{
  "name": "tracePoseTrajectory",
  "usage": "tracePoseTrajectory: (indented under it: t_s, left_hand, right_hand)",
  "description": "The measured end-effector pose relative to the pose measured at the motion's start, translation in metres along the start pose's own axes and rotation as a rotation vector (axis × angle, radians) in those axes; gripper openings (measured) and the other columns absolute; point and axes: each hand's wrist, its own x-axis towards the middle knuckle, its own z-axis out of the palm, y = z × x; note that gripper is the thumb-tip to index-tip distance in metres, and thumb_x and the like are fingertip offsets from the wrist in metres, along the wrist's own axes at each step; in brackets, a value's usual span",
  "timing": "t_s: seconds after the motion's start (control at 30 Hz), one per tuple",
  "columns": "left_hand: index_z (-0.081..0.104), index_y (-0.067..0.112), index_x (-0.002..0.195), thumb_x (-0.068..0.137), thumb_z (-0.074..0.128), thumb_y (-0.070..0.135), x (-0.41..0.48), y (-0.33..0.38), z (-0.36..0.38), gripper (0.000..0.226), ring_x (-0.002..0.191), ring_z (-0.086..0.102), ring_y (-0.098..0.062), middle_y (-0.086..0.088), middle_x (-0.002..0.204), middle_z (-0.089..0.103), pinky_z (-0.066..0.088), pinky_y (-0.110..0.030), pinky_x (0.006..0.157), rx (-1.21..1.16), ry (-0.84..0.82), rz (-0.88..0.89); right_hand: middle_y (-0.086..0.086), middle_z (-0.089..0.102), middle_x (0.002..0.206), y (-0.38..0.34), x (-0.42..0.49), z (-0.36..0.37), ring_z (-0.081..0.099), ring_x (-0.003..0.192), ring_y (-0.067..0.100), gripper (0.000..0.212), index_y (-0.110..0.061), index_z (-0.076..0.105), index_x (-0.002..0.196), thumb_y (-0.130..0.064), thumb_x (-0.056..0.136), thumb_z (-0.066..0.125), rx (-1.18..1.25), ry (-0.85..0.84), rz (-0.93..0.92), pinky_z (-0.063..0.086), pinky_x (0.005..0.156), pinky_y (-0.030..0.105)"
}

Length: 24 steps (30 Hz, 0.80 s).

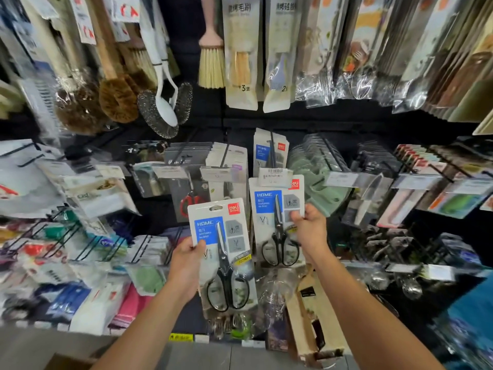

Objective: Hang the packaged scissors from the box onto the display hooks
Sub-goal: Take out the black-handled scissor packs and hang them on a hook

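Observation:
My left hand (pixel 186 263) grips a pack of black-handled scissors (pixel 224 252) by its left edge, held upright in front of the display. The pack is white card with a blue HOME label and a hang slot at the top. My right hand (pixel 310 231) pinches the right edge of a second, identical scissors pack (pixel 274 222) that sits at the front of a display hook (pixel 272 150). A price tag (pixel 276 177) covers the top of that pack. More of the same packs hang behind it on the hook.
Neighbouring hooks carry red-handled scissors (pixel 189 201), green plastic items (pixel 320 180) and knives (pixel 373 193). Brushes and scourers (pixel 157 110) hang above. A corner of a cardboard box (pixel 69 363) shows at the bottom left.

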Motion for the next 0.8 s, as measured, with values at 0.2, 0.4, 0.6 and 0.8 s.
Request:
tracePoseTrajectory:
  t_s: [0.2,0.4,0.6,0.8]
  left_hand:
    - [0.067,0.014,0.095,0.099,0.052,0.008,0.005,-0.003,-0.001,0.017,0.103,0.066,-0.035,-0.01,0.105,0.073,0.047,-0.051,0.097,-0.013,0.004,-0.016]
    - [0.068,0.015,0.102,0.099,0.05,0.008,0.006,0.001,0.0,0.02,0.107,0.067,-0.028,-0.005,0.108,0.074,0.047,-0.051,0.101,-0.018,-0.024,0.005]
    - [0.069,0.021,0.098,0.1,0.05,0.008,0.01,0.004,0.006,0.023,0.106,0.067,-0.026,-0.002,0.106,0.074,0.047,-0.049,0.1,-0.004,-0.014,0.001]
    - [0.068,0.017,0.103,0.1,0.05,0.008,0.012,0.004,0.011,0.021,0.107,0.066,-0.026,-0.003,0.109,0.073,0.046,-0.049,0.101,-0.007,0.007,-0.006]
  right_hand:
    - [0.009,0.074,0.101,-0.003,0.005,0.014,0.07,0.093,0.027,0.019,-0.021,0.066,0.092,-0.004,0.091,0.057,0.072,0.029,0.037,0.056,0.081,0.047]
    - [0.014,0.073,0.096,-0.003,0.018,0.023,0.064,0.075,0.027,0.015,-0.014,0.066,0.098,-0.005,0.093,0.056,0.097,0.046,0.092,0.051,0.061,0.041]
    - [0.002,0.071,0.084,-0.006,0.045,0.032,0.059,0.068,0.02,0.018,-0.012,0.065,0.109,-0.007,0.095,0.054,0.1,0.047,0.126,0.048,0.054,0.033]
    - [0.013,0.07,0.091,-0.009,0.092,0.052,0.055,0.064,0.014,0.02,-0.006,0.065,0.11,-0.005,0.094,0.052,-0.03,0.101,0.117,0.043,0.046,0.021]
